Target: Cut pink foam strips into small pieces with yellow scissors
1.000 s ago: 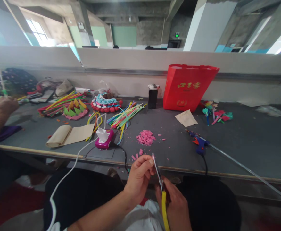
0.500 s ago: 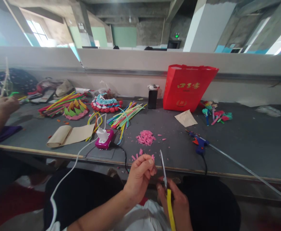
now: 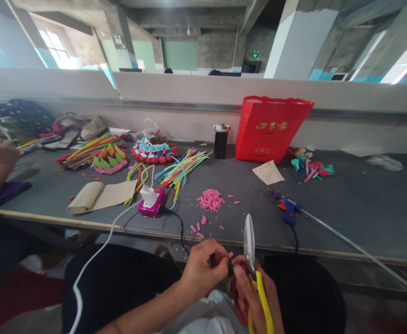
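My left hand (image 3: 205, 266) is closed in a pinch just below the table's front edge, its fingertips near those of my right hand. By the fingertips shows a small pink bit (image 3: 230, 254); whether it is gripped is too small to tell. My right hand (image 3: 259, 292) holds scissors (image 3: 249, 239) with yellow and red handles, their blades together and pointing up. Beyond the hands, on the table, lies a heap of pink cut pieces (image 3: 210, 200). A few loose pink pieces (image 3: 203, 220) are scattered nearer the edge.
A glue gun (image 3: 288, 208) with a long clear stick lies to the right. Behind stand a red bag (image 3: 273, 130) and a dark phone (image 3: 220, 144). To the left are a magenta power socket (image 3: 151, 204), colourful strips (image 3: 184, 167) and another person's hand (image 3: 1, 153).
My left hand has dropped lower and closer to the right one. The scissors have turned so that their blades show broadside. The other person's hands at the left have shifted outward.
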Motion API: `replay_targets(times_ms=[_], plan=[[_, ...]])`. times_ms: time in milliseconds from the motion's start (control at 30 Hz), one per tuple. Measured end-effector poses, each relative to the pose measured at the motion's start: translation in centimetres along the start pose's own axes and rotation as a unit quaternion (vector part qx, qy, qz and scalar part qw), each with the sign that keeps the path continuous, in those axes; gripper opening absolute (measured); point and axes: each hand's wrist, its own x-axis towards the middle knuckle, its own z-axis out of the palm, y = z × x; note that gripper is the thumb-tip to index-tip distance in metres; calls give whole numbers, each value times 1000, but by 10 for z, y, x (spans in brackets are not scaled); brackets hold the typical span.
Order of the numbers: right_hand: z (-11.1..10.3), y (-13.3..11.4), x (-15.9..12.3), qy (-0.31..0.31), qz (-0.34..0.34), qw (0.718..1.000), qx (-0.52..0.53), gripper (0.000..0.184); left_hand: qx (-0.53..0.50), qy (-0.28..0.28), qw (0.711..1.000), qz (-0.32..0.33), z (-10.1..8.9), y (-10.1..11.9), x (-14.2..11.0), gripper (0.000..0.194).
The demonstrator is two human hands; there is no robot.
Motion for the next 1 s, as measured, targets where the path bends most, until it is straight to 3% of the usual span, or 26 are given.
replay_targets(times_ms=[67,167,267,533,733,900,1000], plan=[[1,-1,1,9,-6,1000,4,42,77,-2,993,84,0,-3,-2,13],[1,1,3,-7,-17,1000,2,41,166,13,962,217,0,-7,-3,12],[-2,4,6,-25,-34,999,-13,40,241,25,926,290,0,-8,-4,12],[-3,2,7,-15,-55,997,-44,40,324,-7,879,351,0,-5,-7,9],[-3,7,6,29,-56,997,-44,39,335,-12,875,349,-1,-4,-8,11],[-7,11,11,6,-74,994,-82,38,346,-30,865,363,-2,-5,-10,10],[-7,10,11,2,-78,993,-85,37,329,-29,876,350,-1,-6,-11,10]])
